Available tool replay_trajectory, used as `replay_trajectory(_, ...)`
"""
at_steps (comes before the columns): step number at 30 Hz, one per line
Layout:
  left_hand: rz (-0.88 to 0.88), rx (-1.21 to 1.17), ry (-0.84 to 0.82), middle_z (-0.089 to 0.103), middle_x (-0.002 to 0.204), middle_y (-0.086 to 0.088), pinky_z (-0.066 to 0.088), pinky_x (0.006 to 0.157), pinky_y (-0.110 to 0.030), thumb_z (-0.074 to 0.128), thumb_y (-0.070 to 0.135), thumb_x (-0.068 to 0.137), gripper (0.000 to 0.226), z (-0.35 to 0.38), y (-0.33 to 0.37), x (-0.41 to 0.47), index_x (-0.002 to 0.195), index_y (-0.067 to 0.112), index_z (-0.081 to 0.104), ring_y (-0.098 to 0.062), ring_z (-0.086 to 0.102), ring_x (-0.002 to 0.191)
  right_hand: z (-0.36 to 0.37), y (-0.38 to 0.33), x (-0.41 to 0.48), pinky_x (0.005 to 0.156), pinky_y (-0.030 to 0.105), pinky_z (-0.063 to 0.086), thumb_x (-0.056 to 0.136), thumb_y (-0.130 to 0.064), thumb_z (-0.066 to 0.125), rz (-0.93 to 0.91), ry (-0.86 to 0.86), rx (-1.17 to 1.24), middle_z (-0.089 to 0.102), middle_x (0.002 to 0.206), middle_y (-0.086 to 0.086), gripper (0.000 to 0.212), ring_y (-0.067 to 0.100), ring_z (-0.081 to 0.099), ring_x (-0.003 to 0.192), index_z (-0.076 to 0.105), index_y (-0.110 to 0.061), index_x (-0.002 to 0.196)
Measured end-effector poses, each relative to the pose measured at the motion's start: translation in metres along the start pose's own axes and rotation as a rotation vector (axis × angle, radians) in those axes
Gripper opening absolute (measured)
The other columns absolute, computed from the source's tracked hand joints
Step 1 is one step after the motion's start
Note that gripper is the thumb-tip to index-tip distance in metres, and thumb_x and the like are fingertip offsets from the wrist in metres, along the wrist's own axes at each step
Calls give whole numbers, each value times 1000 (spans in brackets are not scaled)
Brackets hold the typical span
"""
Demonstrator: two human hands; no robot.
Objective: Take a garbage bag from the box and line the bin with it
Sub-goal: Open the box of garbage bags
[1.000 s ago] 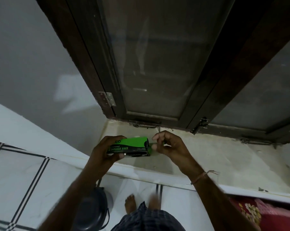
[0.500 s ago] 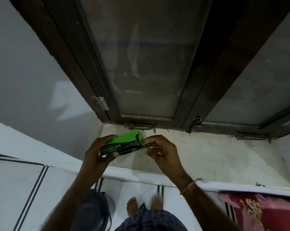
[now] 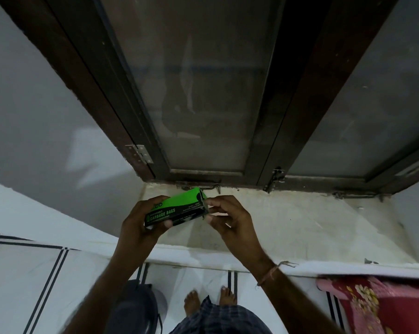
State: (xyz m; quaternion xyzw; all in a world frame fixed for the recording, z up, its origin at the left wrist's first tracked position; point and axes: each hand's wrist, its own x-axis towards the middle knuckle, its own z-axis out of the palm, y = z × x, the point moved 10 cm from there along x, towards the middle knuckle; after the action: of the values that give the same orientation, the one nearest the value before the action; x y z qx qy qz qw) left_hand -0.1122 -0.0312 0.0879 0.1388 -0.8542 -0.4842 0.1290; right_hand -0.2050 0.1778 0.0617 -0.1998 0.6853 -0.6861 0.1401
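your left grip (image 3: 141, 224) holds the green garbage bag box (image 3: 179, 207) by its left end, fingers curled round it. your right grip (image 3: 230, 219) pinches the box's right end. the box is up in the air over the pale window ledge (image 3: 300, 227). the dark bin (image 3: 134, 307) sits down on the floor (image 3: 23, 285), near you on the left.

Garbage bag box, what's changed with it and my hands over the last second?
The garbage bag box has tipped from level, so its right end is now raised. The right hand has closed in from just beside that end, and its fingertips now pinch it, seemingly at the flap. The left hand still grips the box's left half, and the bin stays put.
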Motion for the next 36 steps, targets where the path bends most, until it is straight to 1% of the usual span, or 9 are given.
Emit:
replay_trajectory(5,3,17,14,59,117,32,55,87,-18,79,32,82,49,1,-1,0,123,49,57,13,58,109,5,8,-3,88,24,57,93,-1,71,44,-32,-16,55,123,5,52,17,63,112,63,-22,140)
replay_trajectory(9,12,28,-13,58,120,27,56,87,-24,80,19,81,65,2,1,-3,118,67,56,14,57,109,1,7,0,84,18,53,94,-7,69,41,-32,-65,60,113,1,51,15,65,104,62,-23,142)
replay_trajectory(15,51,103,-36,54,117,44,49,85,-5,81,9,81,81,-2,6,1,117,74,50,21,53,109,-8,6,4,92,41,59,97,-18,68,61,-15,81,71,114,9,14,25,70,105,73,-11,109)
replay_trajectory(18,57,110,-25,53,115,44,45,84,0,81,9,82,73,-5,9,3,118,65,53,22,53,106,-11,8,8,88,32,57,100,-11,63,89,9,117,76,100,19,18,19,72,96,75,4,98)
replay_trajectory(20,77,121,-30,57,117,34,45,84,-1,82,10,82,66,-6,14,6,121,55,53,20,55,106,-5,10,11,85,26,56,95,-2,69,121,-24,132,77,104,15,18,11,71,95,75,2,111)
replay_trajectory(24,159,212,-64,57,119,13,52,88,-15,76,28,81,48,-7,31,11,124,43,61,10,57,106,3,21,12,88,23,55,92,6,68,185,-87,233,69,115,5,46,9,68,101,65,-12,135)
replay_trajectory(27,231,409,-98,57,129,-1,57,90,-37,83,18,82,56,-3,48,18,133,23,61,-14,56,111,8,34,12,91,24,54,96,5,64,234,-119,306,67,129,11,52,14,65,115,58,-18,142)
replay_trajectory(30,325,583,-128,57,133,-9,59,89,-44,85,15,78,62,8,75,28,135,20,61,-31,57,117,19,51,7,88,23,55,97,5,58,350,-123,556,68,130,10,54,19,64,117,49,-14,147)
replay_trajectory(36,299,502,-186,55,129,-5,58,92,-42,64,45,82,60,12,97,40,137,23,58,-26,57,117,22,51,3,97,34,59,93,2,57,399,-112,890,63,135,23,56,31,68,118,49,-10,147)
